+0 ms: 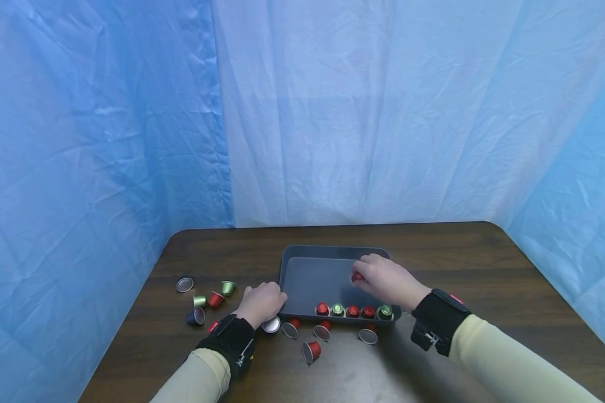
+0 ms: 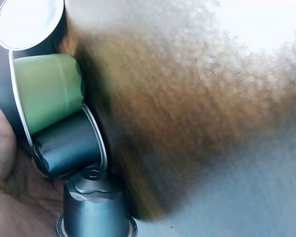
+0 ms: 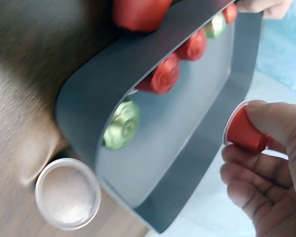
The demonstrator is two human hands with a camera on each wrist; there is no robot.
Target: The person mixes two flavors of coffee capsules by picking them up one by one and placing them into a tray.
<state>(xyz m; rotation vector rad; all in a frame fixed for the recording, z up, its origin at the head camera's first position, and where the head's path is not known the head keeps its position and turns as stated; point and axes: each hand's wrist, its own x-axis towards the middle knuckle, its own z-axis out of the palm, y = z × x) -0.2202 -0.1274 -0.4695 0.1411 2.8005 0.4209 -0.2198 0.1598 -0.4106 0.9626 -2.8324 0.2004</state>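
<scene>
Dark wood-grain table (image 1: 509, 280); landmark is the tray (image 1: 315, 274), smooth grey, rectangular, rounded corners, raised walls. Well left of it: tapered metallic-looking pods, loosely scattered, including a red pod (image 1: 215, 299) on its side and a dark blue pod (image 1: 196, 317).

At the tray's near left corner: left hand (image 1: 261, 303), fingers bent down; cannot tell how far open, or whether they grip anything. Beside its palm, a ribbed green pod (image 2: 48, 93) on its side, then a dark pod (image 2: 69, 148) lying and another dark pod (image 2: 95, 207) upright.

Along the tray's near wall, inside, a row of five pods (image 1: 353, 311), red and green, knobbed ends showing. Just in front of the tray, red pods with round silver lids (image 1: 322, 333).

Over the tray's right half: right hand (image 1: 387, 280), thumb and fingers nearly closed, pinching a smooth red cup-shaped pod (image 3: 244, 131), pale rim outward.
</scene>
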